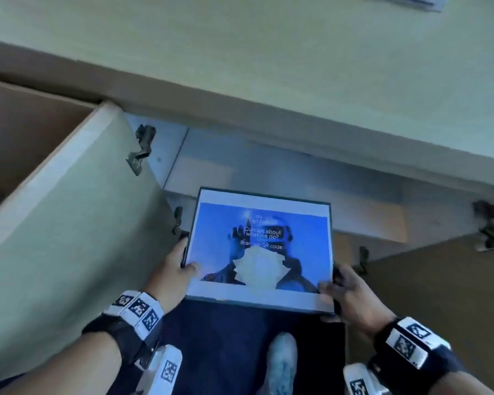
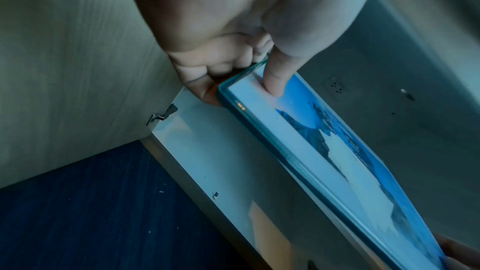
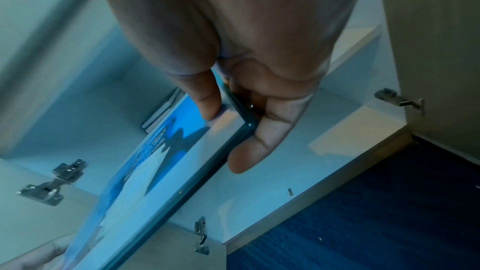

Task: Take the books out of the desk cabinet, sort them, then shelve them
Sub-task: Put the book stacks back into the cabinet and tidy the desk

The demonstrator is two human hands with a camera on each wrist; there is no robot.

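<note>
A flat book (image 1: 260,249) with a blue picture cover, white border and dark green edge is held level in front of the open desk cabinet (image 1: 297,172). My left hand (image 1: 173,273) grips its near left corner, thumb on the cover and fingers below (image 2: 272,81). My right hand (image 1: 345,292) grips the near right corner the same way (image 3: 233,120). The book's cover (image 2: 324,141) runs away from the left wrist camera. More books (image 3: 161,110) stand deep inside the cabinet, seen past the held book (image 3: 145,171).
The left cabinet door (image 1: 69,223) stands open beside my left arm; the right door (image 1: 439,295) is open too, with metal hinges (image 1: 141,149) showing. The desk top (image 1: 268,52) overhangs above. Dark blue carpet (image 1: 226,352) and my shoe (image 1: 281,363) lie below.
</note>
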